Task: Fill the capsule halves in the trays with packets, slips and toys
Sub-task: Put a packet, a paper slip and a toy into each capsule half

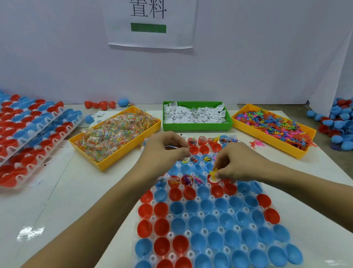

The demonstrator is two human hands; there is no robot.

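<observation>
A pale grey partition with a white paper sign [152, 16] pinned to it backs a white tabletop [60, 208], where a clear plastic tray of red and blue capsule halves [209, 223] lies at the near middle. Along the far edge stand a yellow bin of clear packets of coloured beads [116, 137], a green bin of white printed slips [195, 116] and a second yellow bin of small bright plastic toys [277, 129]. Stacked trays of capsule halves [17, 135] sit at the left edge, and loose blue and red halves [349, 125] pile at the right. The left hand [164, 150], fingers curled together, pinches small pieces over the tray's far rows; what it holds is too small to tell. The right hand [238, 162] pinches a yellow toy [213, 173] and a white slip above a red half in the fourth row from the far end. The far rows already hold contents; the near rows look empty, so filling seems at an early stage. The next move likely calls for releasing the toy and slip squarely into that half, then moving along the row.
</observation>
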